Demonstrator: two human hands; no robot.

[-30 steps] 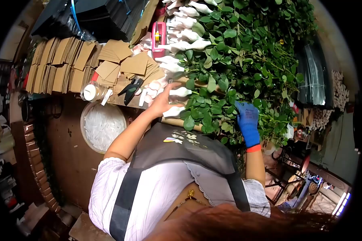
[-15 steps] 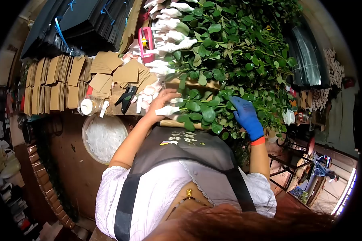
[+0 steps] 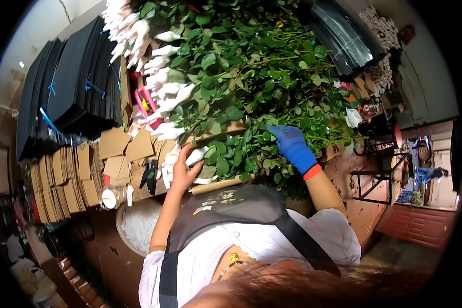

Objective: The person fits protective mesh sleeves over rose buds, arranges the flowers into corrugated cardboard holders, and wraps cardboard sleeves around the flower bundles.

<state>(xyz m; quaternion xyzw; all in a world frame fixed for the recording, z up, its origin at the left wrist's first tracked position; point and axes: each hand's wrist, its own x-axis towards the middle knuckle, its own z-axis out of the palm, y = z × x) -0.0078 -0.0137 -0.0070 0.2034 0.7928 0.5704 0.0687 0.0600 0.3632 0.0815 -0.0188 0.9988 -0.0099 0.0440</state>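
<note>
My bare left hand (image 3: 185, 168) is at the bud end of the roses, its thumb and fingers closed about a rose bud (image 3: 196, 156) in a white netted sleeve. Another white-sleeved bud (image 3: 205, 180) lies just below that hand. My right hand (image 3: 295, 148), in a blue glove with an orange cuff, is among the leafy rose stems (image 3: 241, 154); its fingers look curled on the stems, with the tips partly hidden by leaves. A large pile of roses (image 3: 251, 77) lies beyond both hands, its sleeved buds pointing left.
Left of the roses are stacked brown cardboard pieces (image 3: 61, 179), a black stapler (image 3: 149, 176), a jar (image 3: 113, 197) and a pink tape dispenser (image 3: 148, 108). Black sheets (image 3: 82, 77) stand behind. A tub of white pieces (image 3: 138, 228) sits below the table's left side.
The view has turned, so the table and both hands appear farther left. My left hand's fingers now come around the bud, which lay over its palm side before. My right hand stays among the stems.
</note>
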